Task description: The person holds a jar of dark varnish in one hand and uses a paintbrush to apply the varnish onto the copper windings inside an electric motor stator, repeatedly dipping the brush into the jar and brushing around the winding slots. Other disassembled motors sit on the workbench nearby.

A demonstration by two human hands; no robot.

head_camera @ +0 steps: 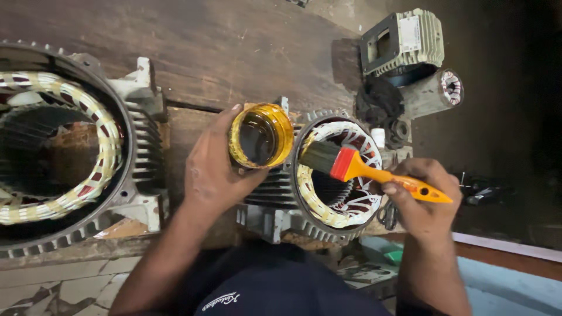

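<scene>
Head view: brush (pixel 345 164) in right hand (pixel 424 202), bristles on stator winding (pixel 319 187).

Both forearms rise from the lower middle of the frame and spread slightly apart as they reach upward. The left hand (pixel 213 169) sits just left of centre, back of the hand toward the camera, wrist straight, its fingers (pixel 249 175) curled round to the right in a full wrapping grip and the thumb lying along the top edge. The right hand (pixel 424 202) sits at centre right, a little lower, knuckles up and wrist bent slightly inward; its fingers are folded closed into a pinch, with the thumb pressed forward against the index finger.
</scene>
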